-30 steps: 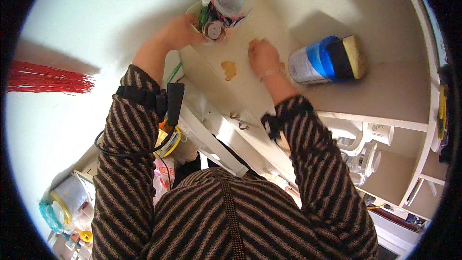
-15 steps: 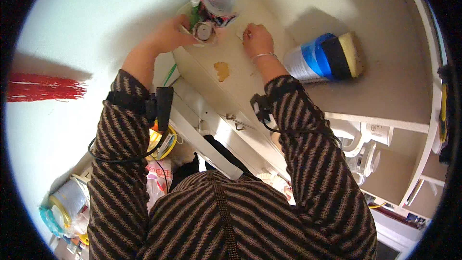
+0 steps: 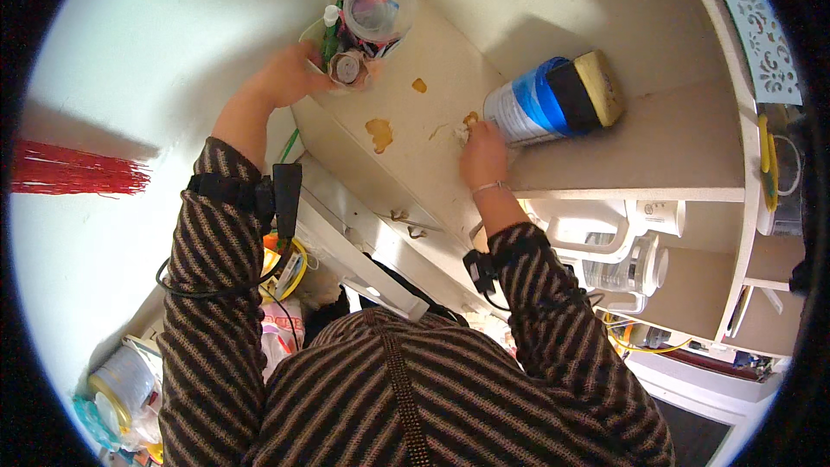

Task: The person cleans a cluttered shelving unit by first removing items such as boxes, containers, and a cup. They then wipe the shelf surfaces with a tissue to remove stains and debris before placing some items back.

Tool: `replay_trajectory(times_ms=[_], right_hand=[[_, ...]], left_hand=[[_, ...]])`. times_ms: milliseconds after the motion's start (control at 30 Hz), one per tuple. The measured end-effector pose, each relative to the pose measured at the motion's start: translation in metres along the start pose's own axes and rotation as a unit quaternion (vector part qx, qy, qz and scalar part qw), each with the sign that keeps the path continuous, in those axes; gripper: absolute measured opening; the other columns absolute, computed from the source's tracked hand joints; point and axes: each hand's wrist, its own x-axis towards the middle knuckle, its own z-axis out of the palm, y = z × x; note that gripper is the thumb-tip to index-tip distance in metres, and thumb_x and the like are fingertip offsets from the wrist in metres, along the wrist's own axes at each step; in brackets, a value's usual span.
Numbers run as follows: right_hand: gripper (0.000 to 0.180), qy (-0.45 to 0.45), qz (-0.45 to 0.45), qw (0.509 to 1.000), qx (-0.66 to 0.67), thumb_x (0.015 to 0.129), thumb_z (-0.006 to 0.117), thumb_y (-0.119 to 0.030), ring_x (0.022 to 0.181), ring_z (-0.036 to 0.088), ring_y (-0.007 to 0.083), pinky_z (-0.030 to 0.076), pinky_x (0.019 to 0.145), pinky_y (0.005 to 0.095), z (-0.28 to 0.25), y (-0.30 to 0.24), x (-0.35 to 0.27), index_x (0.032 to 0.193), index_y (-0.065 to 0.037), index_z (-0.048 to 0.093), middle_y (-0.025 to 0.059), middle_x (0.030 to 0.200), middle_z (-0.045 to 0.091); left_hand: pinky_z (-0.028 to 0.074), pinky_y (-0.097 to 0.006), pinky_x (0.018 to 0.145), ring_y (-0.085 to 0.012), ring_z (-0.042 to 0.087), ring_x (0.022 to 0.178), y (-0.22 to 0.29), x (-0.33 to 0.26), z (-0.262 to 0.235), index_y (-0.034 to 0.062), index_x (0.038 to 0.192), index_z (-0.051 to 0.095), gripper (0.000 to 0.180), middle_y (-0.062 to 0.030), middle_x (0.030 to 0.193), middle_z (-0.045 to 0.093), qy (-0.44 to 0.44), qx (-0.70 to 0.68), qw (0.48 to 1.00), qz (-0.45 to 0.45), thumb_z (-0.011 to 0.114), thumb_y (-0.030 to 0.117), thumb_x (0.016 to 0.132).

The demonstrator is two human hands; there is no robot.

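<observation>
My left hand (image 3: 290,73) reaches to the far left corner of the cream surface. Its fingers close on the near side of a pale, see-through container (image 3: 309,32); the fingertips are partly hidden. In it stand a green bottle (image 3: 329,41) with a white cap, a round paper-wrapped roll (image 3: 348,67) and a clear plastic tub (image 3: 379,13) with colourful small things inside. My right hand (image 3: 482,156) is closed on a small crumpled white wad, probably tissue (image 3: 462,135), pressed to the surface beside a brown stain (image 3: 470,118). More brown stains (image 3: 379,134) mark the surface.
A large cylinder with blue, black and yellow bands (image 3: 553,102) lies on its side just right of my right hand. Drawers with metal handles (image 3: 406,223) sit below the surface. Glass and white vessels (image 3: 622,264) fill a shelf at right. Red fringe (image 3: 78,167) hangs on the left wall.
My right hand has moved right and nearer me, with the white wad, to a stain beside the cylinder. More stains now show. My left hand stays at the container; the view has shifted slightly.
</observation>
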Motion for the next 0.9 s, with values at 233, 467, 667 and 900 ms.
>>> replay_trajectory(times_ms=[233,467,667,900], right_hand=[[0.019,0.038,-0.014,0.998,0.042,0.089,0.055,-0.009,0.107,0.059,0.0385,0.049,0.091,0.0457,0.013,-0.005,0.026,0.102,-0.002,0.067,0.0184,0.107,0.066],[0.046,-0.081,-0.017,0.996,0.017,0.088,0.054,-0.008,0.133,0.044,0.0392,0.041,0.109,0.0437,-0.006,-0.011,-0.046,0.132,0.006,0.051,0.0243,0.144,0.043],[0.05,-0.012,-0.035,0.997,0.065,0.089,0.052,-0.007,0.137,0.039,0.0415,0.035,0.114,0.0427,0.015,-0.014,0.0,0.135,0.01,0.046,0.0287,0.145,0.04],[0.051,-0.085,-0.071,0.994,0.001,0.095,0.051,-0.015,0.134,0.042,0.0404,0.038,0.111,0.0426,-0.014,-0.02,-0.048,0.139,0.007,0.04,0.0259,0.147,0.037]], left_hand=[[0.051,-0.04,0.077,-0.0268,0.066,0.091,0.002,-0.002,-0.002,0.0021,0.109,0.062,0.056,-0.0178,0.099,0.069,-0.015,-0.014,0.999,-0.036,0.083,0.036,0.07],[0.051,-0.036,0.079,-0.022,0.062,0.09,-0.009,0.005,0.003,0.0008,0.111,0.062,0.048,-0.0114,0.098,0.068,-0.007,0.002,1.0,0.003,0.081,0.023,0.074],[0.052,-0.04,0.082,-0.0323,0.066,0.097,-0.022,0.011,0.007,0.0033,0.114,0.06,0.059,-0.0204,0.103,0.068,-0.004,-0.014,1.0,0.023,0.082,0.037,0.07],[0.05,-0.037,0.083,-0.0249,0.062,0.096,-0.025,0.015,0.006,0.0018,0.117,0.059,0.054,-0.0132,0.105,0.066,-0.023,-0.002,1.0,-0.001,0.081,0.026,0.074]])
